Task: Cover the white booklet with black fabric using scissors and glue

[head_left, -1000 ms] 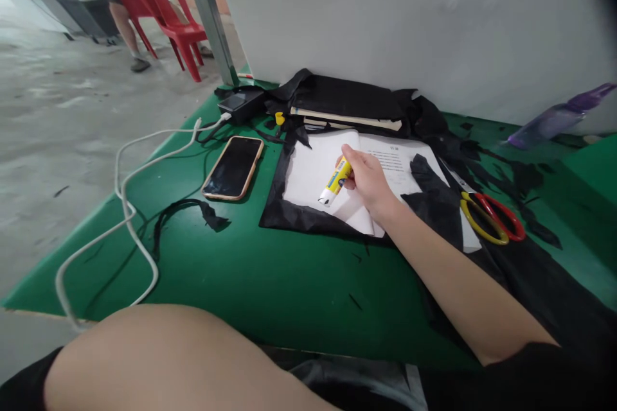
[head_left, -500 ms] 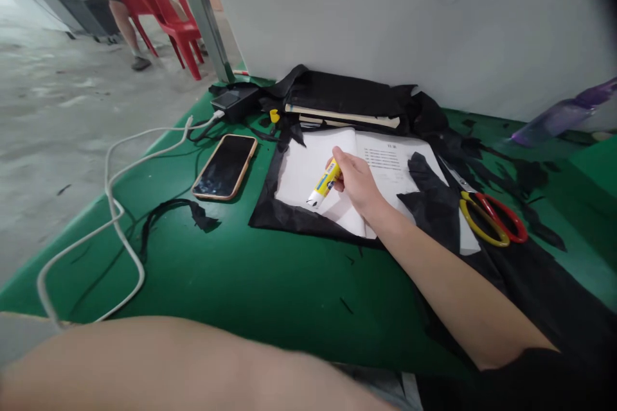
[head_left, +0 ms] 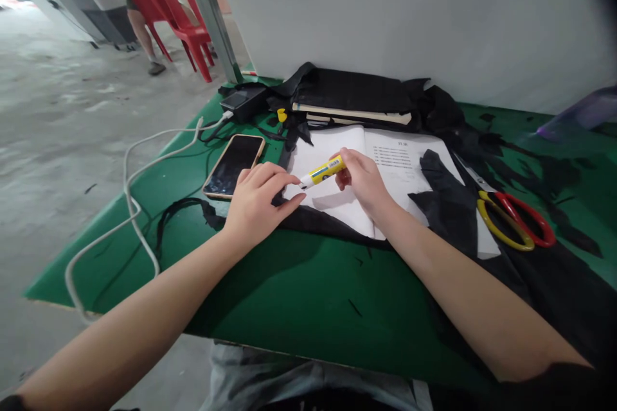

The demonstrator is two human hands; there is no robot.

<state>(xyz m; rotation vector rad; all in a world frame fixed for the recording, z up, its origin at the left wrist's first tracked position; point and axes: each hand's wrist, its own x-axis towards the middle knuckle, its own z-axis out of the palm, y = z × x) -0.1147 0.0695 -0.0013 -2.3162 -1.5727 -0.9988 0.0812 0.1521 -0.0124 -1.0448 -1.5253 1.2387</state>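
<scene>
Left hand [head_left: 256, 202]: come in over the table since the earlier frame, its thumb and forefinger parted around the white tip of the yellow tube [head_left: 326, 170]; whether they touch it cannot be told.
Right hand [head_left: 362, 181]: gripping the tube by its yellow end, thumb on top; the tube now lies closer to level than before.
Yellow tube: held above the left page of the open booklet [head_left: 332, 148], white end toward the left hand.
Booklet: left page blank, right page printed, a black sheet [head_left: 321, 221] showing along its near edge.
Black scrap [head_left: 448, 196]: lying across the right page.
Phone [head_left: 234, 164]: left of the booklet, partly behind the left hand.
Scissors [head_left: 515, 218]: right of the booklet, one yellow handle, one red.
Yellow cap [head_left: 282, 115]: beyond the phone, near a black box [head_left: 244, 101] with a white cable [head_left: 127, 183].
Black-covered stack [head_left: 354, 90]: behind the booklet, against the wall [head_left: 385, 13].
</scene>
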